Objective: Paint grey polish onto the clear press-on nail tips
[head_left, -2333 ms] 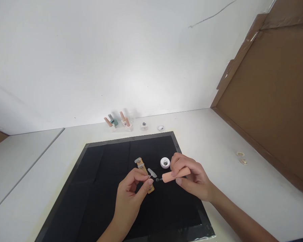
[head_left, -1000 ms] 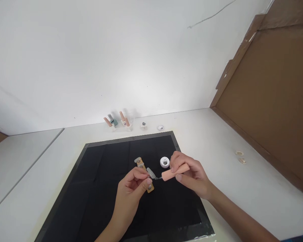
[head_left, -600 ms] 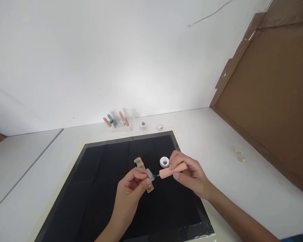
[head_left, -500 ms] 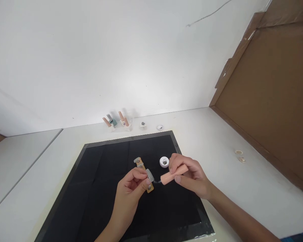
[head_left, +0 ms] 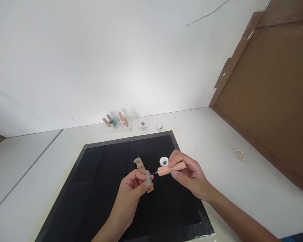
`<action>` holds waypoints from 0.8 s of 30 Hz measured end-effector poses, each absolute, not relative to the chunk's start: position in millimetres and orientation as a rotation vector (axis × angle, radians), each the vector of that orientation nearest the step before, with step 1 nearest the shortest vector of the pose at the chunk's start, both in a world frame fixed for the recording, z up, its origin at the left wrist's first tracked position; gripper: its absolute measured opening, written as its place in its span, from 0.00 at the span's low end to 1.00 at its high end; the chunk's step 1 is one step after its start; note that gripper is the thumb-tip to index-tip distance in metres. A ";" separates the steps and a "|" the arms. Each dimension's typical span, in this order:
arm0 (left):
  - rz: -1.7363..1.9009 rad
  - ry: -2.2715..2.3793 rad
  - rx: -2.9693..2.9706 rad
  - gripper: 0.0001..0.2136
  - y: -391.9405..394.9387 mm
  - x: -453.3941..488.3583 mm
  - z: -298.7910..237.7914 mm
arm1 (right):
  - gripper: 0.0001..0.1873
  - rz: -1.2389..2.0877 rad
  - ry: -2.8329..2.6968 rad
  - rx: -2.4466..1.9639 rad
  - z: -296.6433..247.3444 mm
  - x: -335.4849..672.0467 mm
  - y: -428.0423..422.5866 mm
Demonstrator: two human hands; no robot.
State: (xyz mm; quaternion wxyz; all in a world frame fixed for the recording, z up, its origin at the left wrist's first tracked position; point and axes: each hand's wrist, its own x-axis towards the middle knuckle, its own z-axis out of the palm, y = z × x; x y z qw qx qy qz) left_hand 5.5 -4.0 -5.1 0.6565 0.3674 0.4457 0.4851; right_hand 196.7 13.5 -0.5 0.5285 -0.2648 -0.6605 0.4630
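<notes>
Your left hand (head_left: 132,188) pinches a small grey nail tip (head_left: 148,177) over the middle of the black mat (head_left: 96,188), while your right hand (head_left: 189,174) grips the peach brush handle (head_left: 171,168), its bristles touching that tip. Since half a second ago the handle has levelled and risen slightly; beyond it, the white jar (head_left: 163,162) sits unmoved.

Left hand (head_left: 135,183): raised in the middle of the view, palm turned inward, thumb and forefinger pinched together on something small, the other fingers (head_left: 131,175) curled loosely behind.
Left forearm: runs in from the bottom edge, angled up and to the right.
Right hand (head_left: 189,173): just beside the left, knuckles up, thumb below and fingers above, closed in a pen-like grip.
Right forearm: comes in bare from the lower right corner, slanting up and left.
Gap between the hands: narrow, fingertips not touching.
</notes>
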 end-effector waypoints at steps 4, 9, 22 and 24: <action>1.072 0.970 0.772 0.10 -4.5 5.6 -4.9 | 0.03 1.073 -1.560 -0.645 -2.1 195.8 13.5; 1.058 0.949 0.764 0.10 -4.3 5.8 -4.6 | 0.03 1.083 -1.571 -0.638 -1.5 195.6 13.3; 1.052 0.915 0.754 0.08 -2.6 4.5 -5.8 | 0.03 1.141 -1.609 -0.534 0.1 196.1 13.1; 1.051 0.920 0.754 0.08 -2.7 4.1 -5.6 | 0.03 1.157 -1.612 -0.527 0.8 196.2 13.0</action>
